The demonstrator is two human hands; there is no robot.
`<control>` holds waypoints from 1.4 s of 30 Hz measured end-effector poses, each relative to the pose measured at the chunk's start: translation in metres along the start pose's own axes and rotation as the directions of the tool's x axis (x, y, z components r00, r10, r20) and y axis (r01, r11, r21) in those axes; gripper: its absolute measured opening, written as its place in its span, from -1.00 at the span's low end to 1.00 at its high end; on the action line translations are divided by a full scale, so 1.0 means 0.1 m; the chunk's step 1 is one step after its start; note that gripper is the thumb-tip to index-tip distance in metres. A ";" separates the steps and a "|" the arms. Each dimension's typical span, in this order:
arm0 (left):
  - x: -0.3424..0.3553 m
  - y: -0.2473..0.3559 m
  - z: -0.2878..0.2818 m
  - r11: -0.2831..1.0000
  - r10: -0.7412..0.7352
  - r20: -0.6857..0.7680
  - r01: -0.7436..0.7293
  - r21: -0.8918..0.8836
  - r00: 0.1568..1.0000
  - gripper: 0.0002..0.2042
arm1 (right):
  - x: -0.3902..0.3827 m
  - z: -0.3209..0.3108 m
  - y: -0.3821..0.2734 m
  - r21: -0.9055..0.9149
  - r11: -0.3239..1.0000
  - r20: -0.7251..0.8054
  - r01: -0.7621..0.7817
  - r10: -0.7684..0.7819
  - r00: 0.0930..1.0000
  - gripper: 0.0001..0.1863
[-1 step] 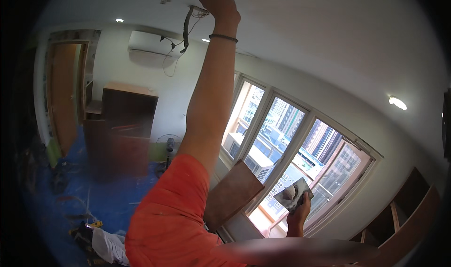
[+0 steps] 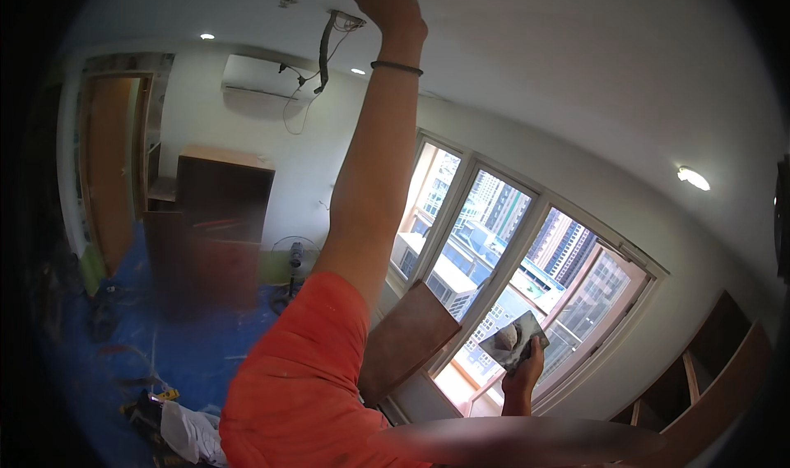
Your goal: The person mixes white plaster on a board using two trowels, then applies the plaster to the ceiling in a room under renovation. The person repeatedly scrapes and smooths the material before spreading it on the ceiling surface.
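Observation:
My left hand (image 2: 392, 11) is raised overhead against the ceiling (image 2: 527, 48), its arm bare below a red sleeve, with a dark band round the wrist. Its fingers are bent round something dark, mostly cut off by the top of the picture. Lower down at the right, my right hand (image 2: 523, 377) grips a flat, smeared, square putty board (image 2: 524, 336) by its near edge. On the board lies a greyish lump of putty (image 2: 506, 338). The board is tilted in front of the windows, well apart from the raised hand.
A dark cable (image 2: 323, 56) and thin wires hang from a ceiling hole beside my raised arm. An air conditioner (image 2: 263, 77) is on the far wall. A brown cabinet (image 2: 222, 192) and a fan (image 2: 296, 258) stand on blue floor sheeting (image 2: 189, 344). A brown panel (image 2: 407, 340) leans by the windows.
My raised left hand has shifted very slightly to the right against the ceiling. The right hand and the putty board have hardly moved.

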State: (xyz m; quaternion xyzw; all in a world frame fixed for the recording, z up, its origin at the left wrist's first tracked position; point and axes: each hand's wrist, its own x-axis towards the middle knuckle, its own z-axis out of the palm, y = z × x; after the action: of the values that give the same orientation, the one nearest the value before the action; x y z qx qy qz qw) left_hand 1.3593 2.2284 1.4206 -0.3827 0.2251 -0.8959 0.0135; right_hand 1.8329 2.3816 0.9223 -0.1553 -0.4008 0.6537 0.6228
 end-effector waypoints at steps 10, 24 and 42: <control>-2.09 0.39 2.36 0.762 0.403 0.025 -0.351 0.544 0.915 -0.52 | -0.32 -0.23 -0.36 0.055 0.989 -0.092 0.139 -0.134 0.987 -0.61; -3.71 0.34 4.48 0.577 0.325 -0.023 -0.179 0.797 0.946 -0.29 | -0.88 -0.45 -0.79 0.055 0.946 -0.267 0.320 -0.295 0.917 -0.63; -3.15 0.11 2.34 0.539 0.563 0.324 -0.635 0.553 0.760 -0.43 | -0.77 -0.40 -0.69 -0.014 0.962 -0.235 0.273 -0.269 0.934 -0.64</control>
State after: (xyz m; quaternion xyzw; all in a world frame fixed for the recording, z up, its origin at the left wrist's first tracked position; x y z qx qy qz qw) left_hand 1.7421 2.1886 1.3443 -0.3014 0.0259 -0.8351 0.4594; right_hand 1.9219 2.3160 0.9236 -0.1689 -0.3360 0.5423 0.7513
